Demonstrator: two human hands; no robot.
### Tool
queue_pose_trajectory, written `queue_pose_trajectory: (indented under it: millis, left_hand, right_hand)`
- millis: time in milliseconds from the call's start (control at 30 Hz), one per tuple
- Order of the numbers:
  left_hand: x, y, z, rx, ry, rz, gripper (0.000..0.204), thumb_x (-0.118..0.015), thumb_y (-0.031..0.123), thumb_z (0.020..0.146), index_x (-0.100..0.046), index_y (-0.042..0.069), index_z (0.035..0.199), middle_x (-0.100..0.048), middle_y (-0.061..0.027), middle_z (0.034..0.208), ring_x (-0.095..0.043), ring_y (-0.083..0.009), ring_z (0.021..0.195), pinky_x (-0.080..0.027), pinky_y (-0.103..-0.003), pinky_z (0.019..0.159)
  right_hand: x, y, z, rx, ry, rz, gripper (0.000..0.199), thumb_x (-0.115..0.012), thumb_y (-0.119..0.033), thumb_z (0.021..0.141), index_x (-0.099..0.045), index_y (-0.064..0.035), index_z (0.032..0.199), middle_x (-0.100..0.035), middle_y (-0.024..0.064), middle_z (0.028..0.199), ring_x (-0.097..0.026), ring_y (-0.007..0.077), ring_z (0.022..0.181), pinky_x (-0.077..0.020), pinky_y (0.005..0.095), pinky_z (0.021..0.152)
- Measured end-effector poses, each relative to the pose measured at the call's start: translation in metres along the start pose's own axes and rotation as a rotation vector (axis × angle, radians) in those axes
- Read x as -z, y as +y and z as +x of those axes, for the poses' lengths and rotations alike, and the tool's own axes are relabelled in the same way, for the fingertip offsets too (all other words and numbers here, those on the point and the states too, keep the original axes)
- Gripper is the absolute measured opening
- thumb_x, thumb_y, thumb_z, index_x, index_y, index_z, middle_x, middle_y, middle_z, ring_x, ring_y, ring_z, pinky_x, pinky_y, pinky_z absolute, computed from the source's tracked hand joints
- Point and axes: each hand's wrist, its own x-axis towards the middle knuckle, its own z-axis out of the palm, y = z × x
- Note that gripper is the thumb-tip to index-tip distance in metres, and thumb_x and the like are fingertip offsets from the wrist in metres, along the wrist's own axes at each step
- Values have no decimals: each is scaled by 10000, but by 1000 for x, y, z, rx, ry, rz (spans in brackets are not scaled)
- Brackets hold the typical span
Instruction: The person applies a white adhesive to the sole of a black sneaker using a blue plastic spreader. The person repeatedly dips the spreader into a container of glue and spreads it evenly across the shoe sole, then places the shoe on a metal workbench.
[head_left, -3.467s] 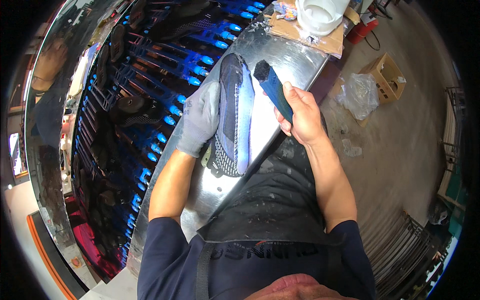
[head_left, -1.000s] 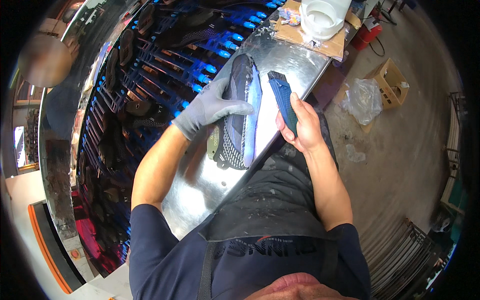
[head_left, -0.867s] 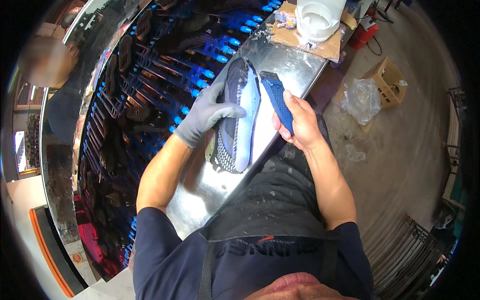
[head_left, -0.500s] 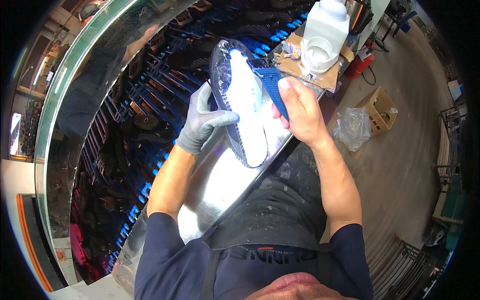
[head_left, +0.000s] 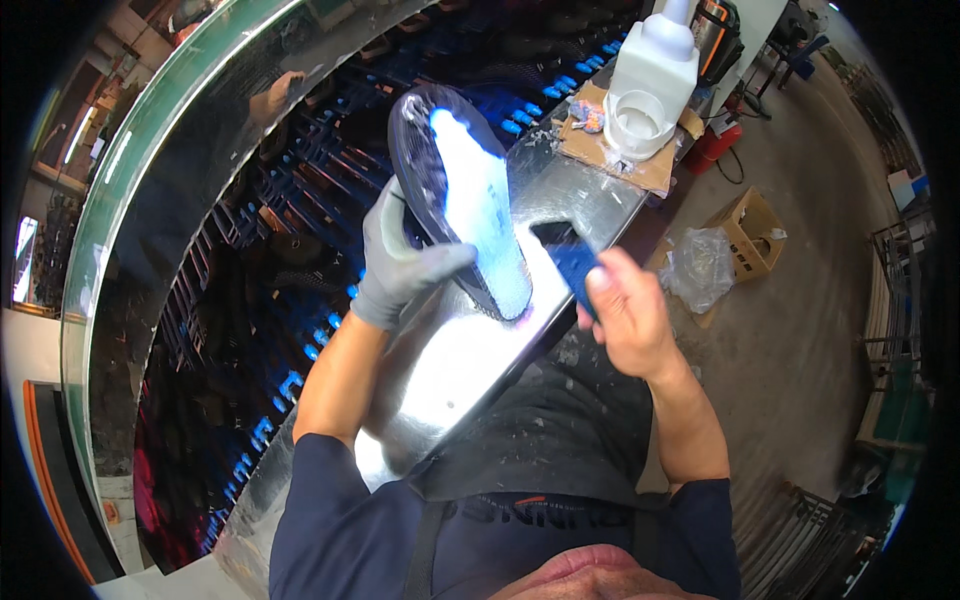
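Note:
My left hand [head_left: 402,262], in a grey glove, grips a dark shoe upper [head_left: 418,175] from its left side, thumb across the underside. That pale, bright-lit underside [head_left: 475,190] faces up, toe end pointing away from me. My bare right hand [head_left: 635,315] is closed round the blue handle of a brush [head_left: 574,262]. The brush's dark head points up and left, just right of the shoe's heel end and apart from it. Both hands are over a shiny metal ledge [head_left: 430,370].
A white bottle [head_left: 652,65] with a cup-like front stands on cardboard [head_left: 590,140] at the ledge's far end. Left of the ledge is a dark rack [head_left: 300,180] with blue-tipped rods and shoes, behind a curved glass-edged rim [head_left: 125,190]. On the floor at right are a carton [head_left: 755,235] and plastic bag [head_left: 698,265].
My right hand has drawn the brush down and to the right, off the far part of the shoe's underside. The shoe has shifted a little left and tilted in my left hand.

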Motion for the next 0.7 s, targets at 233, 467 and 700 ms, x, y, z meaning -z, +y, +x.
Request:
queue_pose_trajectory:
  millis: [233,467,700]
  left_hand:
    - [-2,-1,-16,-328,-145,564,1017,-971,354,607,-524,-27,1437,-618,-165,1358,-631,-285,1202,-487,-407,1063]
    - [0,7,-16,-254,-173,599,1057,-981,359,639,-476,-30,1483,-589,-168,1412,-620,-278,1253,-483,-398,1088]
    - [-6,12,-9,-352,-154,638,991,-975,365,592,-556,-19,1404,-625,-172,1326,-639,-300,1178,-501,-419,1028]
  right_hand:
    - [-17,-23,42,233,232,8,370,-477,-326,1130,-626,11,1101,-614,15,710,-521,66,598,-415,245,553]
    - [-22,-30,65,362,271,-118,246,-552,-222,1097,-581,-7,981,-584,122,613,-630,261,540,-465,369,528]
    - [-20,-32,75,463,289,-511,255,-640,-249,1041,-537,-35,948,-601,199,613,-636,438,582,-466,489,496]
